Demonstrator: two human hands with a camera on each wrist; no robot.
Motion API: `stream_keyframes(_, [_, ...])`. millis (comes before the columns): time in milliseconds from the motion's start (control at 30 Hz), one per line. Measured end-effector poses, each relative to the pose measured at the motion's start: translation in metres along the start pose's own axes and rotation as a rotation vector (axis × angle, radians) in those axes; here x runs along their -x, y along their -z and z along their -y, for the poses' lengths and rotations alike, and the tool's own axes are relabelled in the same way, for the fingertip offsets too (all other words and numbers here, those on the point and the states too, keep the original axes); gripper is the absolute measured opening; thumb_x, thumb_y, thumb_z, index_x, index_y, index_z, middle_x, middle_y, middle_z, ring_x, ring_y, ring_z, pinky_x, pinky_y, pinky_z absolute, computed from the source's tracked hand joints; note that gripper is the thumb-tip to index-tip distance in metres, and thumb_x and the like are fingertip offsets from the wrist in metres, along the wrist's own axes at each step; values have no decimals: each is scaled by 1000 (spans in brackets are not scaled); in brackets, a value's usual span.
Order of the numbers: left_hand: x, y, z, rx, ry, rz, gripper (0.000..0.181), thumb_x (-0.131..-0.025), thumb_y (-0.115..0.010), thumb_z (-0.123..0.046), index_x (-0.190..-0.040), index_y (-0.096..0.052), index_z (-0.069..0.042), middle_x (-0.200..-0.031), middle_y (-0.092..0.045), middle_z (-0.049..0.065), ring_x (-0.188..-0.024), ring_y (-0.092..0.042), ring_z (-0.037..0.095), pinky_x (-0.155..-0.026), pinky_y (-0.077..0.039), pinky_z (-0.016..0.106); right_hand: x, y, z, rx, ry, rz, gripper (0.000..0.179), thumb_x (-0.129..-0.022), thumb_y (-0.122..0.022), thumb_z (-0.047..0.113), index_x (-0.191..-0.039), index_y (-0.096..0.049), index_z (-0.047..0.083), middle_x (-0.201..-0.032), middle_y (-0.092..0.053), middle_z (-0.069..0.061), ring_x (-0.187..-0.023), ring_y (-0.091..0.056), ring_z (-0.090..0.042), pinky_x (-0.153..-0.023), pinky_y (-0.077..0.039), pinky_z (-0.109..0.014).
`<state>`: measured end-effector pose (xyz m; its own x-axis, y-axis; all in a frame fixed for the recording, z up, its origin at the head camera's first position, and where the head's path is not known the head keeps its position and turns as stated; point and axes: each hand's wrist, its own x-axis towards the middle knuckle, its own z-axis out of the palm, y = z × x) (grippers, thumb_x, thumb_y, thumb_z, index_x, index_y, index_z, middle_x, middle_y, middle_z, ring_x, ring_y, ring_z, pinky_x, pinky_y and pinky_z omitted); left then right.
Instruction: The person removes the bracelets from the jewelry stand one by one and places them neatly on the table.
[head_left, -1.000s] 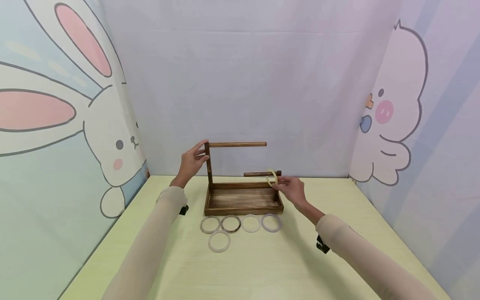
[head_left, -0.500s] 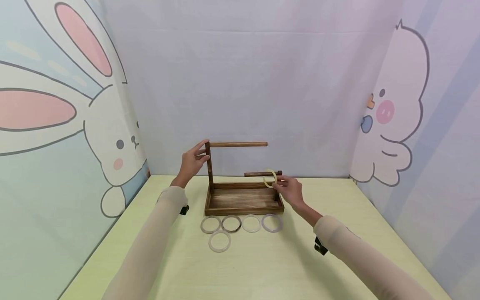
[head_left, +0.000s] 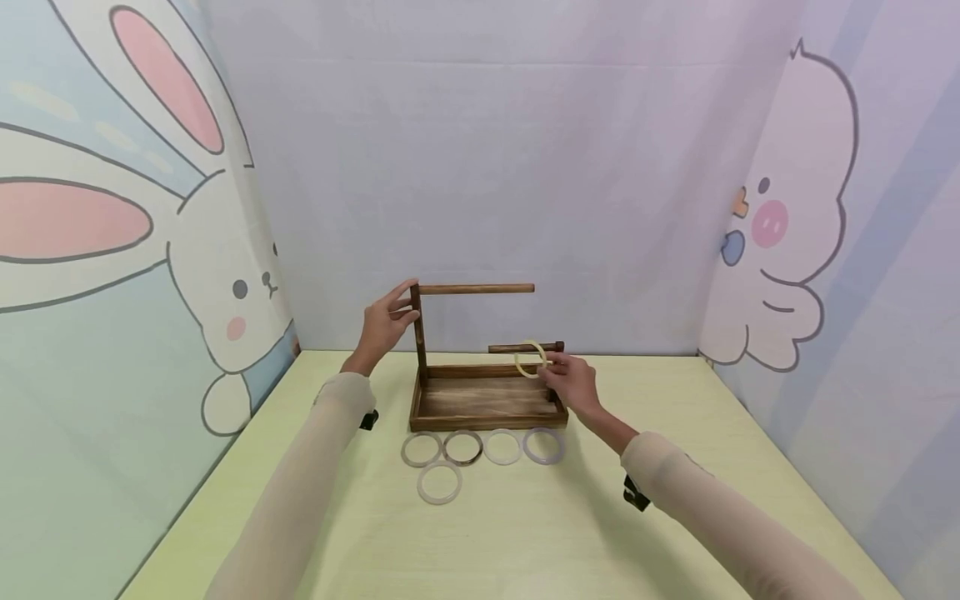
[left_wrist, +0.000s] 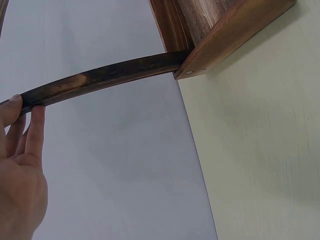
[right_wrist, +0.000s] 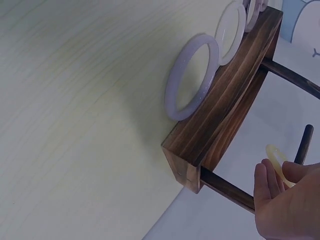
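My left hand [head_left: 381, 332] grips the upright post [left_wrist: 100, 77] of a dark wooden bangle stand [head_left: 487, 422] near its top, thumb on one side and fingers on the other. At the stand's right, my right hand [head_left: 573, 385] pinches a pale yellow bangle [right_wrist: 273, 155] between thumb and fingers. The bangle seems to encircle the short lower bar [head_left: 502, 349], between its free left end and the right post; the hand hides part of the ring. A longer upper bar [head_left: 476, 289] extends rightward from the left post.
Before the stand's tray lie a grey bangle [head_left: 422, 465], a dark mottled bangle [head_left: 468, 462], a white bangle [head_left: 502, 463] and a lavender bangle [right_wrist: 172, 95], in a row. Another pale bangle [head_left: 439, 502] lies nearer on the table [head_left: 480, 550]. Printed curtains [head_left: 480, 167] stand behind.
The right hand has moved the yellow bangle leftward along the lower bar, and the ring now shows more of its round face. My left hand stays on the post.
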<state>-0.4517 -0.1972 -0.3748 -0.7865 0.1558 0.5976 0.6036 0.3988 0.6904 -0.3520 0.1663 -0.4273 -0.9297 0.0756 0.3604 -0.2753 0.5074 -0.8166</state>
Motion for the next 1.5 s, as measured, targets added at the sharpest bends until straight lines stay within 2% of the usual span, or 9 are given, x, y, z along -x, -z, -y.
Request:
stream_keyframes(300, [-2, -2, 0, -4, 1, 1, 65, -97, -72, -1, -153, -55, -29, -134, -67, 22, -117, -70, 35, -97, -61, 44, 2, -8, 6, 9, 39, 27, 30, -94, -78, 6, -123, -73, -3, -103, -77, -21, -97, -76, -35, -78, -66, -41])
stream_keyframes(433, [-3, -1, 0, -2, -2, -5, 64, -97, -72, -1, -153, -55, -29, -133, -67, 22, -117, -70, 36, -96, -61, 45, 1, -13, 13, -25, 28, 35, 30, -93, -78, 5, -121, -74, -3, -102, -77, -22, -95, -77, -35, -77, -66, -41])
stream_keyframes(667, [-3, -2, 0, -7, -2, -4, 66, -97, -72, 0, -152, -55, -32, -135, -67, 21, -118, -70, 35, -97, -61, 44, 0, -25, 17, -120, 8, 78, 30, -93, -76, 0, -122, -72, -7, -104, -76, -25, -95, -76, -39, -84, -65, -53])
stream_keyframes(867, [-2, -3, -2, -2, 3, -4, 66, -97, -71, 1, -152, -55, -31, -135, -66, 21, -118, -69, 36, -97, -61, 45, 1, -32, 23, -141, -17, 92, 30, -94, -77, 3, -122, -73, -4, -102, -77, -23, -91, -77, -36, -78, -67, -40])
stream_keyframes(967, [-2, -3, -3, -4, 3, -1, 66, -97, -71, 0, -152, -55, -32, -136, -66, 21, -119, -69, 36, -97, -61, 45, 2, -33, 26, -157, -29, 92, 30, -94, -76, 2, -123, -72, -5, -102, -77, -24, -92, -76, -39, -75, -67, -36])
stream_keyframes(1100, [-1, -2, -3, -4, 4, 3, 66, -98, -71, 0, -153, -54, -33, -137, -66, 21, -119, -69, 35, -97, -61, 45, 2, -35, 28, -201, -32, 111, 31, -95, -75, 1, -125, -70, -7, -105, -76, -26, -99, -73, -46, -83, -66, -47])
stream_keyframes(1167, [-1, -2, -3, -2, 6, 2, 66, -98, -71, -1, -153, -54, -33, -137, -66, 21, -119, -69, 35, -97, -61, 45, 2, -36, 28, -208, -41, 117, 31, -96, -74, 2, -125, -70, -6, -105, -76, -25, -98, -74, -44, -86, -64, -51])
stream_keyframes(1333, [0, -1, -3, 3, 6, -1, 65, -97, -72, -1, -152, -55, -32, -138, -64, 21, -119, -69, 36, -98, -61, 45, 2, -40, 29, -217, -73, 128, 32, -97, -75, 5, -127, -71, -3, -106, -76, -23, -93, -78, -32, -89, -63, -52])
stream_keyframes(1500, [1, 0, -1, -3, 1, -5, 66, -97, -71, -1, -153, -55, -31, -140, -63, 19, -120, -68, 35, -98, -61, 45, 2, -43, 31, -266, -85, 141, 31, -97, -73, 2, -126, -70, -6, -107, -75, -26, -97, -76, -38, -92, -61, -56])
